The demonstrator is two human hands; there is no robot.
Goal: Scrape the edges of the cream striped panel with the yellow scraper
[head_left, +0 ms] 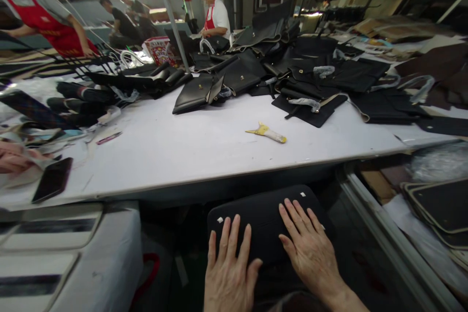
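A black rounded leather panel (261, 214) with small white tabs lies low in front of me, below the edge of the white table (204, 151). My left hand (228, 268) rests flat on its near left part, fingers stretched out. My right hand (307, 243) lies flat on its right part, fingers spread. Neither hand grips anything.
A yellow-handled tool (266, 132) lies on the table. Black bags and leather pieces (292, 78) pile up at the back. A phone (53, 179) sits at the left edge. People in red aprons (215, 14) work behind. Stacked panels (438, 204) sit lower right.
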